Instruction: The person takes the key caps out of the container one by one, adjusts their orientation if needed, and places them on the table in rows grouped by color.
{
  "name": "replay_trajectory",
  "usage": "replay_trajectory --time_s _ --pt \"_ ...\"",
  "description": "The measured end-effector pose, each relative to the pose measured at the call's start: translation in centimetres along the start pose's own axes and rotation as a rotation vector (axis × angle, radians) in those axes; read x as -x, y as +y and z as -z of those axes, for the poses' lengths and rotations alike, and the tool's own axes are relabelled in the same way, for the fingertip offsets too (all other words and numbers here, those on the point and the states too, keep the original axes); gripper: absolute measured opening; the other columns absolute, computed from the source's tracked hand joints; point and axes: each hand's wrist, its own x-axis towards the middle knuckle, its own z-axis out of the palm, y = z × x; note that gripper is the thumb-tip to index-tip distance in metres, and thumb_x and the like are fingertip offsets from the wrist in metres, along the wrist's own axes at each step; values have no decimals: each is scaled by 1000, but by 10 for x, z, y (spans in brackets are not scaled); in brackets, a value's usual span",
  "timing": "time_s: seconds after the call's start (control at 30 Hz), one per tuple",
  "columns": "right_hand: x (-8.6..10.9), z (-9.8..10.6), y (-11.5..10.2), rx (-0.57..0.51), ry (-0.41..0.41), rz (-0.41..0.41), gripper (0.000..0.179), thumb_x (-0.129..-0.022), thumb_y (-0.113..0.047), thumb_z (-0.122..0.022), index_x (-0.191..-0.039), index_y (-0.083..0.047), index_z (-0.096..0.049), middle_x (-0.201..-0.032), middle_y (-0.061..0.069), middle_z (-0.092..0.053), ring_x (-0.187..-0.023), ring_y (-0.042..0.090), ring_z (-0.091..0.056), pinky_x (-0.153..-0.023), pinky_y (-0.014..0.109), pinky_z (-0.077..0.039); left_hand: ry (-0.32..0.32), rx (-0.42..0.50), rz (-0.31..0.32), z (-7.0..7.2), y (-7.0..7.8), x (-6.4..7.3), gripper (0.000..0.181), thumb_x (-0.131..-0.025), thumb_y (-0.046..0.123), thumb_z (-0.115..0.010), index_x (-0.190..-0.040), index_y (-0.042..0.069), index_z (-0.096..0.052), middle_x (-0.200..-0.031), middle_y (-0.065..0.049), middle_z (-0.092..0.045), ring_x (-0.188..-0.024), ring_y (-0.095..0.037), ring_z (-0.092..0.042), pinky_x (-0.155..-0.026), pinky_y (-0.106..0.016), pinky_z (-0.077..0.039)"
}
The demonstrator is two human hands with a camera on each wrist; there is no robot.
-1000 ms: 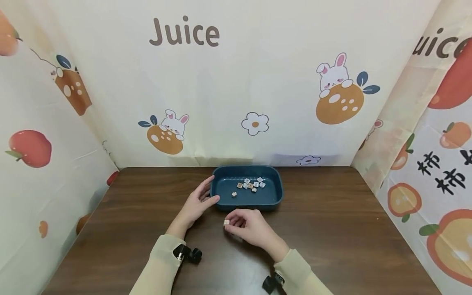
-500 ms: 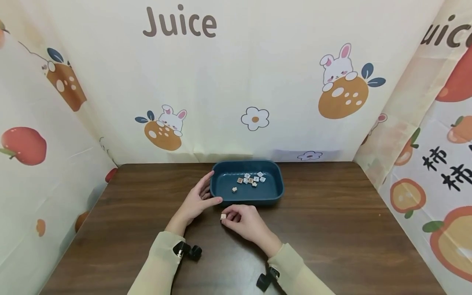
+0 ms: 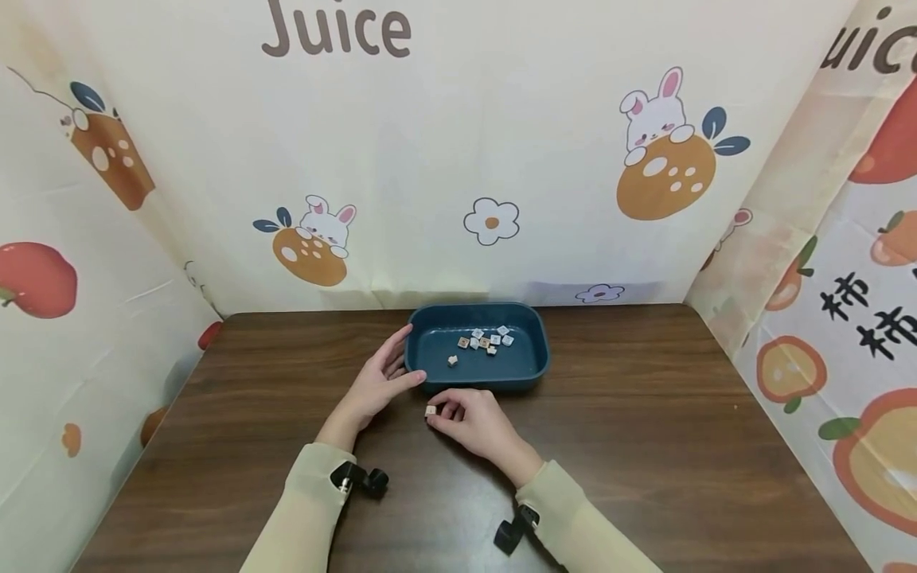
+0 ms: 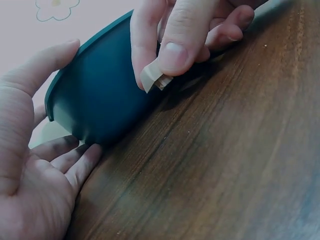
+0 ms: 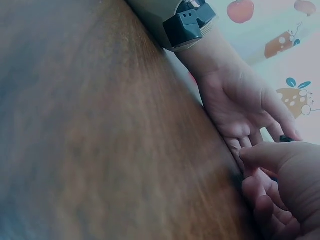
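Note:
My left hand (image 3: 372,390) rests at the left end of a dark blue tray (image 3: 430,338), its thumb at the rim and its fingers reaching along the side wall. Close in front of the tray, my right hand (image 3: 478,426) pinches a small pale block (image 3: 431,411) between thumb and fingertips. Seen in the left wrist view, the block (image 4: 152,76) has a smooth cream face and a rough brown underside, just over the table. In the right wrist view the block is hidden behind my right thumb (image 5: 270,155).
Several small white and tan blocks (image 3: 484,343) lie in the tray, mostly grouped right of its middle; one block (image 3: 452,360) sits apart at the front left. The brown wooden table (image 3: 645,414) meets a printed cloth wall (image 3: 423,159) behind the tray.
The head view has tilted, shifting the scene upward. My right hand has moved slightly left with the block still pinched. My left hand keeps its place on the tray.

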Motion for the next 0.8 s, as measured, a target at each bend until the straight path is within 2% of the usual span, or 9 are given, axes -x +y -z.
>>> replay_trajectory --time_s 0.2,0.5,0.8 --pt "-1 -2 0 16 -32 7 15 -99 -23 -85 -112 -19 -83 -79 -16 -67 -65 1 -61 -64 23 -55 13 7 23 3 -2 2 83 -105 16 -77 -174 21 -31 -177 -16 -30 -160 -41 -36 -126 -54 -35" --pt "0 -4 1 52 16 -11 14 -95 -23 -88 -109 -21 -84 -77 -18 -66 -60 0 -55 -59 22 -49 9 3 24 1 0 1 83 -105 19 -78 -174 21 -31 -177 -17 -31 -159 -42 -37 -125 -55 -36" --pt "0 -3 4 44 12 2 15 -95 -22 -87 -110 -20 -84 -79 -17 -66 -60 -1 -55 -59 22 -50 10 10 19 2 -2 -1 82 -104 19 -78 -173 23 -33 -177 -16 -32 -160 -42 -37 -126 -57 -34"
